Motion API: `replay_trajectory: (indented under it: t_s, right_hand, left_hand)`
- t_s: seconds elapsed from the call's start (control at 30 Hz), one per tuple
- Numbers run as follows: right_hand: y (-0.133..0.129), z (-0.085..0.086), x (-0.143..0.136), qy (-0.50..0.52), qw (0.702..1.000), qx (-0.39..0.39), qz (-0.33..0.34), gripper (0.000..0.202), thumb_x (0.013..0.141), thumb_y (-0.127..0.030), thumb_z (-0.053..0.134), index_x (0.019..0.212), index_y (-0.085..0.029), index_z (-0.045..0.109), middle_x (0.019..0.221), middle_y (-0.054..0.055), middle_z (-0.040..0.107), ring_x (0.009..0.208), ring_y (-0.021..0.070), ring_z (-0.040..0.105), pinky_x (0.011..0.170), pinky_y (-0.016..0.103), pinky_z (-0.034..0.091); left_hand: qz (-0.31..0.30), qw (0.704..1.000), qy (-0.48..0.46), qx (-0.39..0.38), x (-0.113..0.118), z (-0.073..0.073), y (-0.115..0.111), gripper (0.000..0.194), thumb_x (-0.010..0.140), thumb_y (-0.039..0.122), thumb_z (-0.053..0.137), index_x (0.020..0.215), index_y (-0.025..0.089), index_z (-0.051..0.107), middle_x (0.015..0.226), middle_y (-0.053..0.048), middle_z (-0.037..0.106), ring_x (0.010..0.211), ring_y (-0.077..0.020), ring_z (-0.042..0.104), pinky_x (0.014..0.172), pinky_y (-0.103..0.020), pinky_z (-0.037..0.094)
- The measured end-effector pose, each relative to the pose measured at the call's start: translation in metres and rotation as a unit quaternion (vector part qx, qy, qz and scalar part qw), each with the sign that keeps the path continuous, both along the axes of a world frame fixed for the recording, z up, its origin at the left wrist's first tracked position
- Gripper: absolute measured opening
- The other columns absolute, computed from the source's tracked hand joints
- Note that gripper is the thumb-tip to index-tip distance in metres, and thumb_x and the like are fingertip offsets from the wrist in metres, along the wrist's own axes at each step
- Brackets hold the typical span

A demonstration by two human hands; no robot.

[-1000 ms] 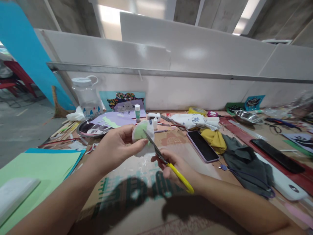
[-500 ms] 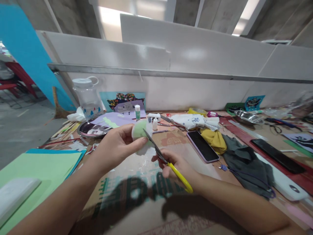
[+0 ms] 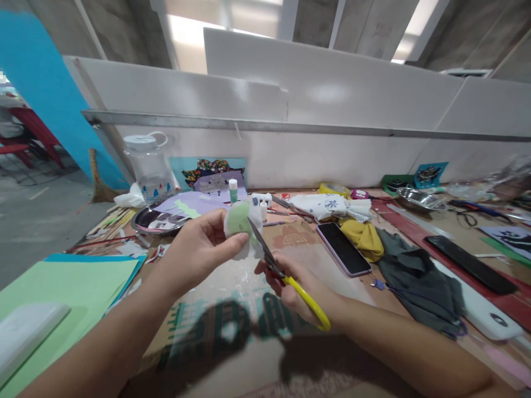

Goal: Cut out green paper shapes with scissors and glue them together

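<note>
Between the thumb and fingers of my left hand [image 3: 207,237] is a small white piece of fabric [image 3: 255,218] with dark blue marks and a light green patch [image 3: 238,219] on it. My right hand [image 3: 296,284] is closed around the yellow handles of a pair of scissors [image 3: 307,301]. Their dark blades point up and left and lie against the fabric's right part, near my left thumb. Whether the blades are parted is hard to make out. Both hands are raised over a cardboard sheet [image 3: 232,354] with green print.
Behind my hands stand a glue stick [image 3: 233,190] and a small white bottle [image 3: 264,209]. A clear jug [image 3: 149,166] and a metal plate [image 3: 135,221] are at left, near green paper [image 3: 62,287]. To the right lie a phone [image 3: 344,249] and dark grey cloth [image 3: 410,271].
The scissors and my right hand have shifted slightly right and down. The fabric has turned a little in my left hand, so more of its white right side shows.
</note>
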State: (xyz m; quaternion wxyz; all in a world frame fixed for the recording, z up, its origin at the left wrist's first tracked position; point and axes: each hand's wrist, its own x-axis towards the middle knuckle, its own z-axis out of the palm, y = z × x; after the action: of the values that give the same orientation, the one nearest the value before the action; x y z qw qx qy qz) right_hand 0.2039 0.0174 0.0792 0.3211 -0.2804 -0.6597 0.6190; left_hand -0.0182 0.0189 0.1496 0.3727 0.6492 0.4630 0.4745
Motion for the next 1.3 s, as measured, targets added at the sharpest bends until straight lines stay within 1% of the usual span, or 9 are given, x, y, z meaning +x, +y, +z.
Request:
replay_trajectory:
  t_s: [0.17,0.33,0.5,0.67,0.77,1.0,1.17,1.3]
  right_hand:
    - [-0.001,0.003,0.000,-0.001,1.000,-0.014,0.001,0.075,0.065,-0.083,0.073,0.107,-0.021,0.063,0.087,0.001,0.049,0.069,0.0121,0.039,0.060,0.024,0.035]
    - [0.002,-0.003,0.001,0.004,1.000,-0.022,-0.003,0.071,0.064,-0.077,0.079,0.106,-0.021,0.066,0.086,0.001,0.051,0.069,0.0122,0.040,0.061,0.024,0.036]
    - [0.005,-0.010,0.002,-0.001,1.000,-0.014,-0.017,0.076,0.060,-0.081,0.078,0.105,-0.020,0.068,0.087,0.001,0.053,0.071,0.0134,0.042,0.064,0.025,0.040]
    - [0.006,-0.016,0.002,0.004,1.000,0.004,-0.015,0.074,0.064,-0.080,0.077,0.108,-0.021,0.069,0.087,0.002,0.054,0.071,0.0137,0.043,0.065,0.026,0.041]
    - [0.006,-0.018,0.002,0.010,1.000,0.004,-0.024,0.073,0.064,-0.079,0.078,0.107,-0.020,0.069,0.087,0.002,0.054,0.072,0.0142,0.043,0.065,0.026,0.041]
    - [0.004,-0.013,-0.001,0.016,0.999,-0.015,-0.036,0.078,0.056,-0.082,0.079,0.103,-0.021,0.069,0.085,0.002,0.053,0.074,0.0152,0.044,0.067,0.027,0.039]
    - [0.004,-0.009,0.000,0.013,0.999,-0.019,-0.026,0.082,0.055,-0.087,0.075,0.102,-0.020,0.067,0.082,0.000,0.050,0.069,0.0131,0.041,0.061,0.026,0.035]
    - [0.004,-0.008,0.000,0.019,0.999,0.003,-0.026,0.081,0.057,-0.087,0.074,0.101,-0.019,0.067,0.076,-0.002,0.049,0.065,0.0116,0.039,0.058,0.025,0.030]
  left_hand:
    - [-0.006,1.000,0.022,-0.005,0.000,0.003,-0.001,0.019,0.077,0.035,0.074,0.080,0.019,0.064,0.073,0.001,0.063,0.064,-0.0137,0.058,0.056,-0.022,0.047]
    - [-0.017,1.000,0.025,-0.007,0.002,0.006,-0.003,0.015,0.076,0.030,0.072,0.078,0.018,0.063,0.070,0.003,0.060,0.063,-0.0116,0.055,0.057,-0.021,0.045]
    - [-0.023,0.999,0.035,-0.002,0.001,0.006,-0.004,0.012,0.076,0.028,0.070,0.077,0.019,0.062,0.068,0.004,0.058,0.061,-0.0118,0.055,0.055,-0.021,0.045]
    - [-0.030,0.999,0.027,-0.004,0.001,0.003,-0.003,0.012,0.077,0.028,0.070,0.081,0.019,0.064,0.070,0.003,0.060,0.062,-0.0120,0.056,0.056,-0.021,0.045]
    - [-0.042,0.999,0.017,-0.006,0.002,0.003,-0.003,0.012,0.078,0.027,0.071,0.085,0.019,0.066,0.071,0.003,0.062,0.062,-0.0116,0.056,0.055,-0.020,0.044]
    - [-0.035,0.999,-0.008,-0.019,0.006,0.003,-0.004,0.015,0.077,0.027,0.072,0.089,0.020,0.068,0.073,0.003,0.066,0.061,-0.0118,0.056,0.053,-0.019,0.045]
    - [-0.038,0.999,-0.010,-0.021,0.006,0.001,-0.001,0.016,0.079,0.028,0.072,0.092,0.020,0.068,0.077,0.002,0.069,0.064,-0.0124,0.058,0.055,-0.020,0.046]
    - [-0.044,0.999,-0.020,-0.014,0.005,0.000,-0.002,0.014,0.079,0.026,0.072,0.091,0.020,0.068,0.076,0.002,0.069,0.062,-0.0116,0.058,0.054,-0.019,0.046]
